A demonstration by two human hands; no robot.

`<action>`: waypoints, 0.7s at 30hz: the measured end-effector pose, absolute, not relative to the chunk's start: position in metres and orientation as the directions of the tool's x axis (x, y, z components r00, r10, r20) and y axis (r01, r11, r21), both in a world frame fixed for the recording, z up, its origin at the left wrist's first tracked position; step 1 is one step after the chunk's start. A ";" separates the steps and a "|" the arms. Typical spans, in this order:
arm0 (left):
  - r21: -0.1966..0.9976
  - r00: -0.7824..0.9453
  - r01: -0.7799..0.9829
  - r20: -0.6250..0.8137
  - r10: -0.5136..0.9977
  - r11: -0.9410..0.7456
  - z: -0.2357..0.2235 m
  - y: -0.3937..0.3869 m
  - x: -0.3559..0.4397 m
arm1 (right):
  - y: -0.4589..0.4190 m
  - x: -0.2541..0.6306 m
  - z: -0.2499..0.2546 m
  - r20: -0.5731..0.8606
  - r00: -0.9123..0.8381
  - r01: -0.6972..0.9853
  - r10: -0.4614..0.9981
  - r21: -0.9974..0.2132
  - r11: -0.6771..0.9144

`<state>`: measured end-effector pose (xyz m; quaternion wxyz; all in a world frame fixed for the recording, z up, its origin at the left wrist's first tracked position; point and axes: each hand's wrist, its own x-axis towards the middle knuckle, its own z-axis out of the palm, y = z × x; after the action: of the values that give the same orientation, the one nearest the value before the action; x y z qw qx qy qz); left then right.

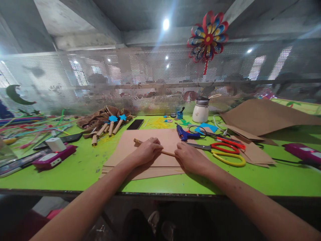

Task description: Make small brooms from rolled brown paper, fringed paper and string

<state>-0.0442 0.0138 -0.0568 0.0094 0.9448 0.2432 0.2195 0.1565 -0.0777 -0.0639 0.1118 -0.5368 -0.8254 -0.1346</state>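
Observation:
A thin rolled tube of brown paper lies across a stack of brown paper sheets. My left hand is closed on the tube, its left end showing past the fingers. At the tube's right part my right hand pinches it, the fingertips pressed together. The right end is hidden by that hand. Just beyond my right hand lie a blue glue gun and scissors with red handles.
Yellow-handled scissors and brown paper pieces lie at right. A white jug stands behind. Paper tubes with blue shapes and a black phone lie at back left. Purple power strips sit at both sides.

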 end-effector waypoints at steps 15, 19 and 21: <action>0.120 0.796 0.452 0.393 0.461 -0.884 -0.053 0.013 -0.045 | -0.073 0.158 -0.069 0.344 -0.395 0.911 0.852 0.030 0.411; 0.117 0.796 0.450 0.397 0.457 -0.885 -0.053 0.013 -0.044 | -0.073 0.159 -0.069 0.349 -0.398 0.911 0.848 0.039 0.411; 0.115 0.796 0.447 0.402 0.453 -0.887 -0.054 0.013 -0.044 | -0.073 0.159 -0.070 0.351 -0.398 0.911 0.848 0.046 0.409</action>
<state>-0.0440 0.0128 -0.0542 0.0069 0.9476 0.2373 0.2138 0.1592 -0.0735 -0.0697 0.1375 -0.5311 -0.8280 -0.1157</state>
